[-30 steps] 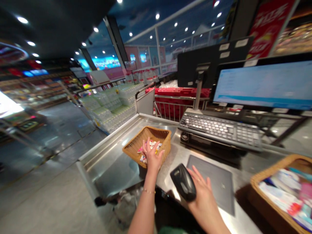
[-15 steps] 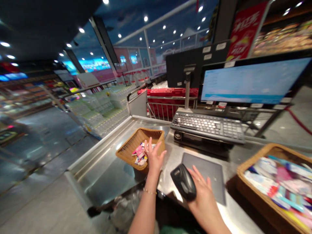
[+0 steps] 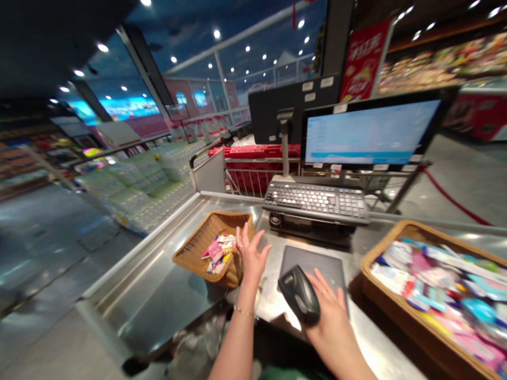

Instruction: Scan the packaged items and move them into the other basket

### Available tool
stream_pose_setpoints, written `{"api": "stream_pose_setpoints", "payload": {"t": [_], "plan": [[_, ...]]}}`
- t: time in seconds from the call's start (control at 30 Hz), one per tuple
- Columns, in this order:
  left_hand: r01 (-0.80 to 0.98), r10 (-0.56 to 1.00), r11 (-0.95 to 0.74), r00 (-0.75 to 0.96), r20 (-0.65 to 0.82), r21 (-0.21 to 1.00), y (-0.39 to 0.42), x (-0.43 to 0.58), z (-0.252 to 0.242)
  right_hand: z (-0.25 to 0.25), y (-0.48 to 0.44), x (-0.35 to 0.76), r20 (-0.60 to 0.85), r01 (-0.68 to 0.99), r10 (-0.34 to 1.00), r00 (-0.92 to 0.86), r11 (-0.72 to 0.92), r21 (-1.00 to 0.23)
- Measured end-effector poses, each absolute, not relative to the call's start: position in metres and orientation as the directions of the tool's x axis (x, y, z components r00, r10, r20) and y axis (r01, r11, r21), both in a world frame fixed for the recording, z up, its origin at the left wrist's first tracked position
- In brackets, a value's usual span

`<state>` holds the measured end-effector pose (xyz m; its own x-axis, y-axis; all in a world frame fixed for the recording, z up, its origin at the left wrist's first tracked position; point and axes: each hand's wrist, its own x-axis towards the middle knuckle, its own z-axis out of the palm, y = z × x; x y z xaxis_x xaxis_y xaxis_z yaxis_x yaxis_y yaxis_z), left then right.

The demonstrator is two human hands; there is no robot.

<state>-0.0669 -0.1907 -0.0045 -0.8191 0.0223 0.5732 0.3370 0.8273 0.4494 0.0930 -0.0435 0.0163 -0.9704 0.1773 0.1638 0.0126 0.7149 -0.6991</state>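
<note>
My left hand [image 3: 252, 254] hovers by the right rim of a small wicker basket [image 3: 194, 248], fingers spread and nothing in them. Several small packets [image 3: 218, 252] in pink, white and yellow lie at the bottom of that basket. In my right hand [image 3: 327, 303] is a black handheld barcode scanner [image 3: 300, 295], its head tilted up and left, above the front of a dark grey flat pad [image 3: 317, 262]. My right thumb side is hidden behind the scanner, while the other fingers show beyond it.
A larger wicker basket [image 3: 380, 258] full of colourful packets stands at the right. Behind the pad are a black keyboard [image 3: 317, 201] and a lit monitor [image 3: 364, 137]. The metal counter's raised edge [image 3: 138, 248] runs along the left. Stacked bottle packs [image 3: 138, 179] stand beyond it.
The view has turned to the right, so the counter and both baskets sit further left and more of the large basket shows. Both hands keep nearly the same pose.
</note>
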Motion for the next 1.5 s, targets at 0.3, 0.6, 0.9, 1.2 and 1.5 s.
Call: {"api": "stream_pose_setpoints", "payload": {"t": [0.3, 0.6, 0.9, 1.2, 1.5], "plan": [[0.383, 0.083, 0.787, -0.843, 0.532, 0.483, -0.159, -0.063, -0.002, 0.011, -0.024, 0.103, 0.147, 0.066, 0.233, -0.961, 0.714, -0.697], [0.414, 0.111, 0.743, -0.851, 0.513, 0.526, -0.135, -0.063, -0.006, 0.006, -0.009, 0.11, 0.152, 0.099, 0.266, -0.952, 0.736, -0.669], [0.438, 0.145, 0.739, -0.845, 0.515, 0.511, -0.111, -0.06, -0.004, 0.009, 0.0, 0.118, 0.17, 0.158, 0.348, -0.922, 0.739, -0.655], [0.514, 0.246, 0.691, -0.828, 0.503, 0.508, -0.085, -0.056, -0.006, 0.008, 0.008, 0.123, 0.169, 0.221, 0.427, -0.888, 0.72, -0.658], [0.577, 0.327, 0.651, -0.8, 0.504, 0.494, -0.064, -0.054, -0.003, 0.009, 0.013, 0.127, 0.18, 0.251, 0.467, -0.866, 0.716, -0.652]]}}
